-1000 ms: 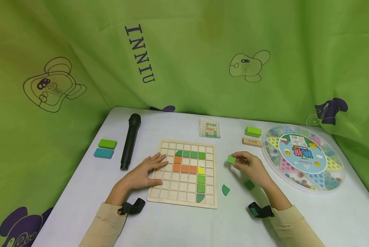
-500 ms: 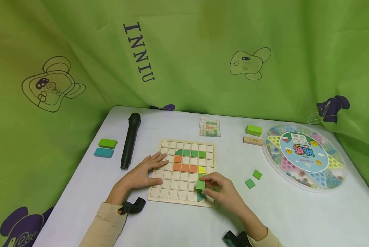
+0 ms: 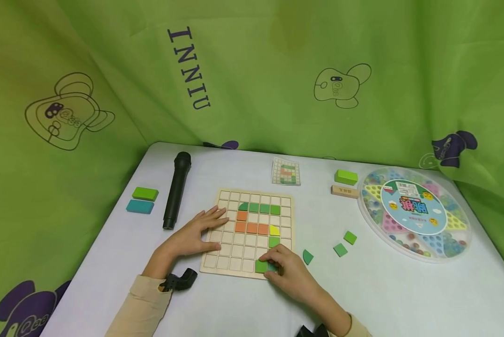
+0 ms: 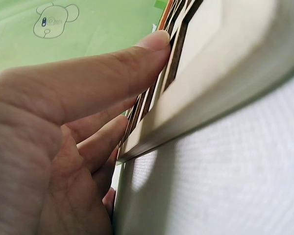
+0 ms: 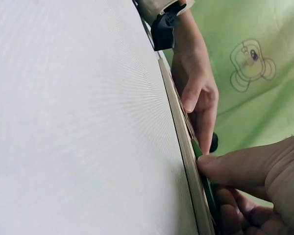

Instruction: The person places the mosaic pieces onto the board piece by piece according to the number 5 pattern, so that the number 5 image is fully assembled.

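My left hand (image 3: 190,238) lies on the left edge of the wooden grid board (image 3: 237,251), fingers and thumb extended; the left wrist view shows the thumb (image 4: 137,58) on its rim. At the board's near edge, my right hand (image 3: 291,274) pinches a green square tile (image 3: 261,266) at a bottom-row cell. Just right of that tile, a dark green piece (image 3: 272,267) is partly covered by the fingers. Orange tiles (image 3: 252,227), a yellow piece (image 3: 274,230) and a row of green tiles (image 3: 265,208) sit in other cells.
Right of the board lie a dark green quarter-circle (image 3: 308,257) and two green squares (image 3: 340,250). A pattern card (image 3: 286,171) lies behind it. Around the edges are a black microphone (image 3: 178,189), green and blue blocks (image 3: 140,206), a wooden block (image 3: 344,191) and a round marble-game box (image 3: 414,213).
My right hand has carried the green square from right of the board, over its right column, down to the bottom row. My left hand keeps its place.
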Available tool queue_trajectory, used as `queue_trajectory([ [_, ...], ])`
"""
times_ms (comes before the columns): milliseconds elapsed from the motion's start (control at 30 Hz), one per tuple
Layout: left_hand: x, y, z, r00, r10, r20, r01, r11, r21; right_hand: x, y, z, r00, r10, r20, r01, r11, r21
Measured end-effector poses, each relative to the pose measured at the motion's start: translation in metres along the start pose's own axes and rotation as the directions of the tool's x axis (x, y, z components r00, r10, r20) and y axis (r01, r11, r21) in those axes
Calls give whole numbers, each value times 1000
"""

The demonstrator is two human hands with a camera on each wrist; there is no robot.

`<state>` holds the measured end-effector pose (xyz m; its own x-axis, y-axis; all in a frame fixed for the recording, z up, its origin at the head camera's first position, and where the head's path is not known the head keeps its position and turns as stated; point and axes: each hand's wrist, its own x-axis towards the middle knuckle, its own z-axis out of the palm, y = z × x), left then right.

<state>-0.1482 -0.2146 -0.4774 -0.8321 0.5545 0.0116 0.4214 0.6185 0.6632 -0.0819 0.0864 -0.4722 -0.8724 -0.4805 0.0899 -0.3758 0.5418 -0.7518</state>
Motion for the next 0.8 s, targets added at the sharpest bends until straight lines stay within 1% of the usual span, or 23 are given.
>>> queue_trajectory([
  [133,0,-1,0,1000,2,0,-2,1000,7,0,0,1,1000,2,-6,-2,1000,-21],
  [400,1,-1,-1,1000,4,-2,-4,1000,-1,2,-3,2,1000,18,-7,-18,999,-29],
  [567,1,-1,-1,1000,3,0,-3,1000,-5,2,-2,1,1000,15,7,-15,999,-39],
  [667,1,-1,0,1000,8,2,-8,1000,-13,-1,0,-1,1000,-4,6,5,1000,-18],
  [800,0,-2,1,1000,15,4,-15,1000,-10,-5,1,-10,999,-48,-17,49,997,57],
])
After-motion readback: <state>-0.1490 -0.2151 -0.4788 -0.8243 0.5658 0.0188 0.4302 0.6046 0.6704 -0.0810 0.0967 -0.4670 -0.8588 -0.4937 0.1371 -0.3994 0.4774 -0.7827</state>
